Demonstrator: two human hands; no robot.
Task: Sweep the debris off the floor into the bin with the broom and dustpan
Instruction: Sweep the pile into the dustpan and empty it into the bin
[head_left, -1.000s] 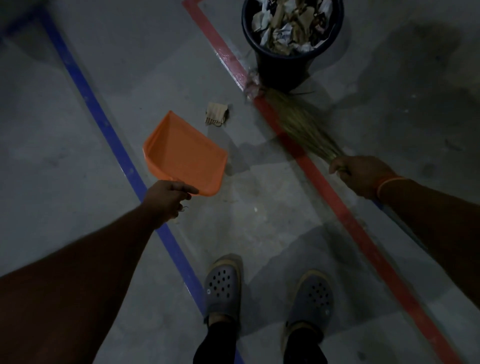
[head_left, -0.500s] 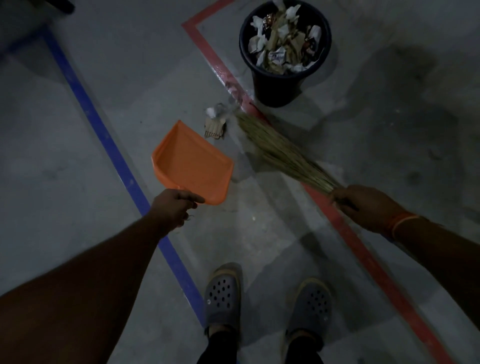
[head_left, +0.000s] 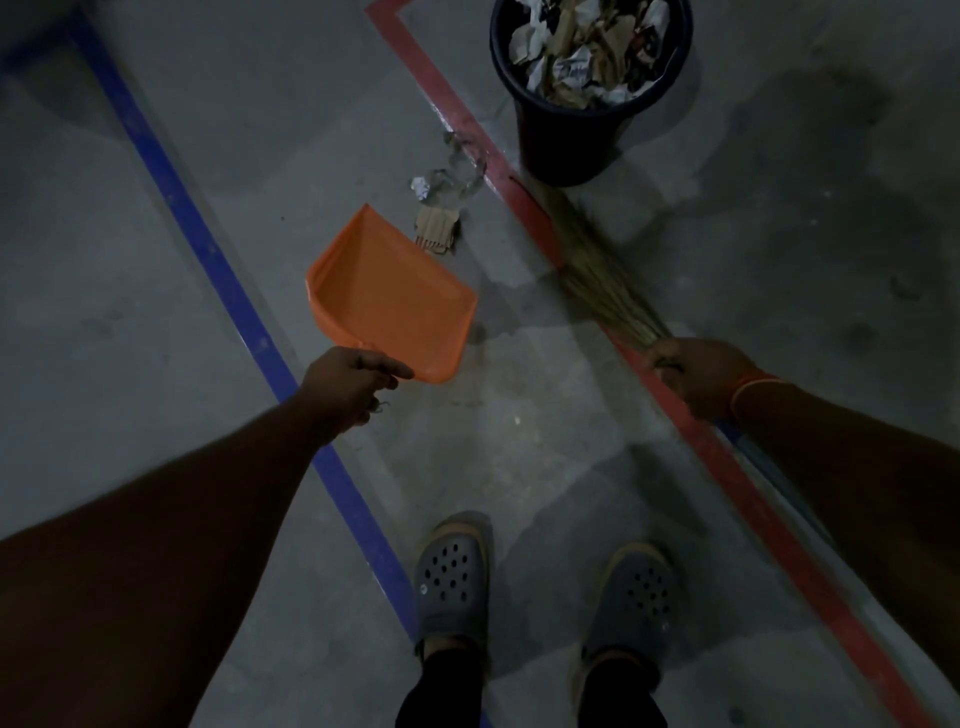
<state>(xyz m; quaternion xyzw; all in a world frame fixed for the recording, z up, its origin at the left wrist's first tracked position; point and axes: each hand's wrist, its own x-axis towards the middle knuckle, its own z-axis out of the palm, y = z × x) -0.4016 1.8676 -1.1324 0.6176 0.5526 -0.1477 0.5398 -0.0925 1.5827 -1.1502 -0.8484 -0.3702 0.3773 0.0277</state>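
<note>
Orange dustpan (head_left: 389, 296) gripped by left hand (head_left: 348, 387), broom (head_left: 602, 275) by right hand (head_left: 696, 371); paper scraps (head_left: 441, 208) lie between, beside bin (head_left: 582, 93).

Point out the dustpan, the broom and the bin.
dustpan (head_left: 389, 296): head view, middle of the orange tray.
broom (head_left: 602, 280): head view, the straw bristles ahead of the right hand.
bin (head_left: 566, 140): head view, its dark outer wall.

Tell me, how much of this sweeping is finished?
The bin already brims with crumpled paper. The left hand holds the empty orange dustpan; the right hand grips the broom. A brown scrap and crumpled wrapper lie on the floor beyond the pan, not yet swept in.
</note>
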